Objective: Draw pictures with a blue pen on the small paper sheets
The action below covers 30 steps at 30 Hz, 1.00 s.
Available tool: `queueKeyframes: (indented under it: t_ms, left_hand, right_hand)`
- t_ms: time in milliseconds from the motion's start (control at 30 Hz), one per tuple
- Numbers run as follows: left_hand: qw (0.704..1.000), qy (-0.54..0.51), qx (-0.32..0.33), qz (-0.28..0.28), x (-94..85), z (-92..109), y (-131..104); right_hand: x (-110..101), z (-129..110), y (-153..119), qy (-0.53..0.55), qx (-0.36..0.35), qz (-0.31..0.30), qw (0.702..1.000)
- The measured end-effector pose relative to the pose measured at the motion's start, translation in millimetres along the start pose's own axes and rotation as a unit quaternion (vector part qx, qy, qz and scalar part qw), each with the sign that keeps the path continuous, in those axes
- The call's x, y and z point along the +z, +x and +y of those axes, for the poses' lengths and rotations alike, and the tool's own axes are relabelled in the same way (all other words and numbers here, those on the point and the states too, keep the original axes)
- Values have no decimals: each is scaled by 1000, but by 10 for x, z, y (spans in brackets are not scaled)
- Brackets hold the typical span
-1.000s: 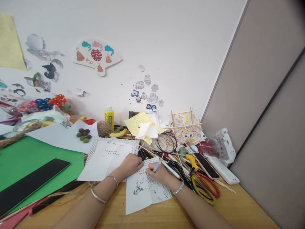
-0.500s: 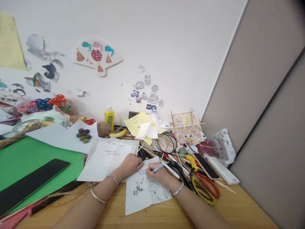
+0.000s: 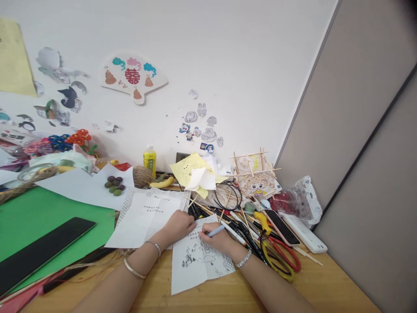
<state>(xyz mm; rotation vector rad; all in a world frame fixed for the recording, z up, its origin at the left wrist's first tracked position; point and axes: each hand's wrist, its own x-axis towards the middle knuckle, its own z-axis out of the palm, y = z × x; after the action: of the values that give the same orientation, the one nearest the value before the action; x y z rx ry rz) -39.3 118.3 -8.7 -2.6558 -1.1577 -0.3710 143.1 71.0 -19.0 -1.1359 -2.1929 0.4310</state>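
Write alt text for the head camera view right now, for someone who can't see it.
A person's right hand holds a pale-blue pen over a paper with handwriting and drawings, while the left hand rests by its upper edge. Another written sheet lies to the left; markers, scissors and a phone clutter the right.

Light even, soft; faint shadow below fan; wide-angle stretch toward edges; top-right corner dark, blurred

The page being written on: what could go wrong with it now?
The right hand lies over part of the page, so any wet ink might smear. The blue pen could slip and leave a stray line. Loose pens crowd the page's far corner, so a bump might push them into it.
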Motion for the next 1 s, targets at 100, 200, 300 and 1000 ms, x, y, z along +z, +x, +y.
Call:
queueKeyframes:
  t_ms: [100,200,300,1000]
  left_hand:
    - [1000,-1,-1,-1,-5,0,-2]
    - [1000,-2,-3,-1,-4,0,-5]
    - [1000,-3,-2,0,3,0,-4]
    - [1000,-12,4,9,3,-1,-5]
  right_hand:
    - [-7,-5,-2,2,0,-4,1000]
    - [0,8,2,1,2,-5,1000]
    - [10,25,3,1,3,-6,1000]
    - [2,12,7,-12,5,-9,1000]
